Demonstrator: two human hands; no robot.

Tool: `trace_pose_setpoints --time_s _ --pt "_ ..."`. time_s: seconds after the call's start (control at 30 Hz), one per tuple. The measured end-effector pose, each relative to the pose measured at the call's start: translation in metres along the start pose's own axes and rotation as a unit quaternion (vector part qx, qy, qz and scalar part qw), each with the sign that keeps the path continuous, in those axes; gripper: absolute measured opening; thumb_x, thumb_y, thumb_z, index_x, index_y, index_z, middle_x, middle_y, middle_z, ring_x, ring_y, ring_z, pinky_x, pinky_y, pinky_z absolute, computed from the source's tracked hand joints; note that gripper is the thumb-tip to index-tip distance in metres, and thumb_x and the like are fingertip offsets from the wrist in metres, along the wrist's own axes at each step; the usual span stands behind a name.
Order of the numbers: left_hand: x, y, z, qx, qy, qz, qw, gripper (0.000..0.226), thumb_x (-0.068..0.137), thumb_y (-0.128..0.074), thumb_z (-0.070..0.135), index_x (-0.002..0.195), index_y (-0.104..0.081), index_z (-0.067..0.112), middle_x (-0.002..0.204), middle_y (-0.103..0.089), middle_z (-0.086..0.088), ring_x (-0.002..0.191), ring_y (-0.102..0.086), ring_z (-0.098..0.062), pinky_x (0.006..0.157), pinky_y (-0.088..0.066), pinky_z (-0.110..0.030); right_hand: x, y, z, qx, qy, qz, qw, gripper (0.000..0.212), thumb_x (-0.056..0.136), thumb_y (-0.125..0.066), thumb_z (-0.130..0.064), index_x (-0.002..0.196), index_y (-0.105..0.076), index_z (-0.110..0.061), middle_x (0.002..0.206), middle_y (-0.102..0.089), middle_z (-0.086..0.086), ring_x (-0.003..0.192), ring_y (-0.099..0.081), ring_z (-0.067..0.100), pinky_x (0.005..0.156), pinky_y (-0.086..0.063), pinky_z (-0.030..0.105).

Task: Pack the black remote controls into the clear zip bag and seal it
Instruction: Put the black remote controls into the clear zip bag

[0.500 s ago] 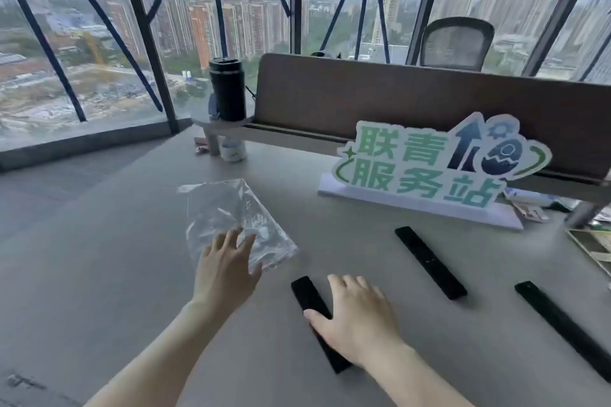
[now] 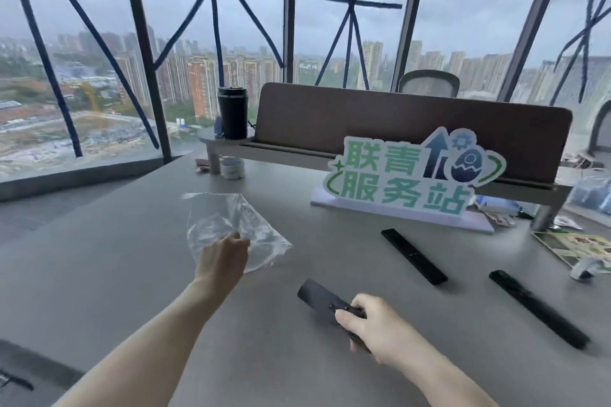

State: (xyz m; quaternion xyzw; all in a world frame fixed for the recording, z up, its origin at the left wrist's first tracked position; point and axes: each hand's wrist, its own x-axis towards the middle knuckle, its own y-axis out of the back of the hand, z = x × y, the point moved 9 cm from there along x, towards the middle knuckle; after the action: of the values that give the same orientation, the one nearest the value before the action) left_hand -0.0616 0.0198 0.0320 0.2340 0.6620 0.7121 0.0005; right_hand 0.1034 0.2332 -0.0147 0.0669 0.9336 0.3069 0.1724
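A clear zip bag lies crumpled on the grey table, left of centre. My left hand has its fingers closed on the bag's near edge. My right hand grips a black remote control by its near end, its far end tilted up off the table. A second black remote lies flat to the right of the bag. A third black remote lies further right, near the frame's edge.
A green and white standing sign stands behind the remotes. A brown divider panel with a shelf holds a black tumbler. A small white tub sits under the shelf. Papers and clutter lie at the far right.
My right hand has closed around the nearest remote and lifted its far end. My left hand went from flat on the bag to pinching its edge. The head camera tilted upward.
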Motion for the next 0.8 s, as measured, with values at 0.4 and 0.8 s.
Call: trace_pose_setpoints --time_s 0.4,0.8 --pt "-0.02 0.045 0.111 -0.272 -0.088 0.094 0.954 0.015 0.084 -0.054 0.019 0.077 -0.065 0.014 0.078 -0.059 -0.004 0.063 -0.058 -0.025 0.054 -0.049 -0.037 0.042 0.009 -0.028 0.36 -0.015 -0.044 0.932 0.017 0.1 -0.054 -0.022 0.094 -0.064 -0.009 0.077 -0.065 0.007 0.045 -0.05 0.013 0.04 -0.038 0.021" --pt "-0.027 0.01 0.119 -0.293 -0.014 0.031 0.956 0.02 0.087 -0.047 0.021 0.101 -0.059 0.028 0.105 -0.062 0.004 0.083 -0.062 -0.025 0.061 -0.042 -0.032 0.055 0.153 0.091 -0.144 -0.101 0.286 0.942 0.047 0.097 -0.046 -0.039 0.135 -0.053 -0.012 0.129 -0.059 0.012 0.115 -0.058 0.033 0.09 -0.047 0.039"
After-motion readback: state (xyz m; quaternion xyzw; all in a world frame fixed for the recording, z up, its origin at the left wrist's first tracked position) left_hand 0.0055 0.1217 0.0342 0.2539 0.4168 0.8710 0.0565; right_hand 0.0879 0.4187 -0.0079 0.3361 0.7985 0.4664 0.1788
